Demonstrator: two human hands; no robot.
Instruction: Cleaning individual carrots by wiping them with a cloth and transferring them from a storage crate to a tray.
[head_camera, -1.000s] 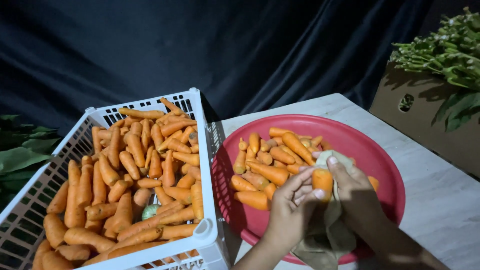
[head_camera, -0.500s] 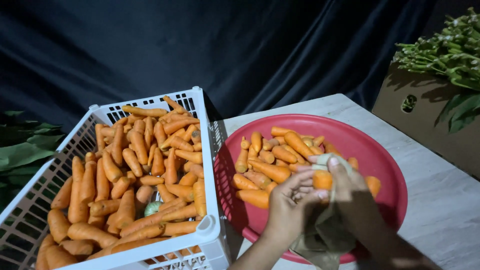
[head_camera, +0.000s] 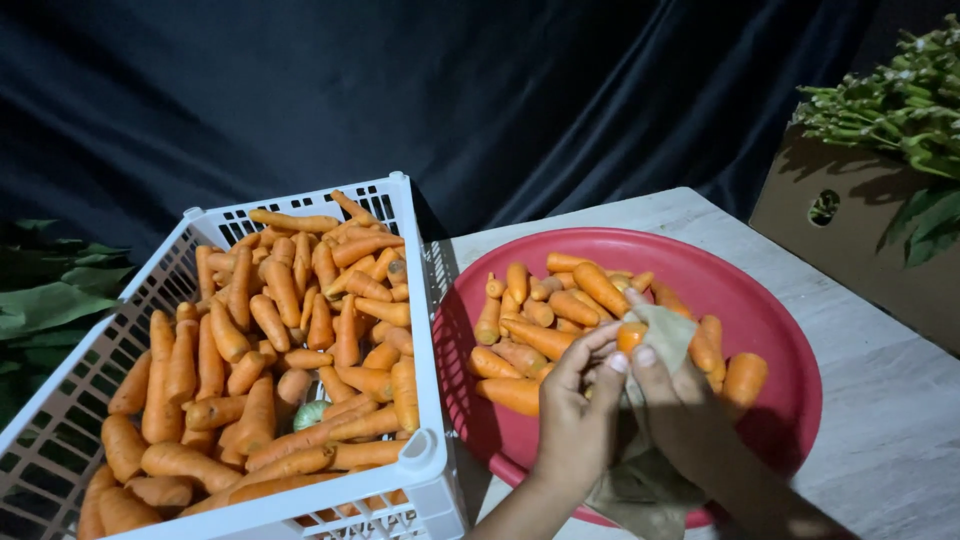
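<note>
Over the red round basin (head_camera: 780, 330), my left hand (head_camera: 578, 412) and my right hand (head_camera: 682, 408) together grip one small carrot (head_camera: 631, 335). The right hand also holds a pale green cloth (head_camera: 660, 345) wrapped against the carrot; the cloth hangs down below the hands. Only the carrot's orange tip shows between the fingers. The basin holds several carrots (head_camera: 560, 310) in a loose pile behind the hands.
A white slatted crate (head_camera: 420, 300) full of carrots stands to the left of the basin. A cardboard box (head_camera: 860, 240) with leafy greens (head_camera: 900, 100) sits at the back right. Green leaves (head_camera: 50, 300) lie at the far left. A dark curtain hangs behind.
Both hands stay on the same carrot and cloth over the basin; the fingers have shifted slightly around the carrot. The view has drifted a little.
</note>
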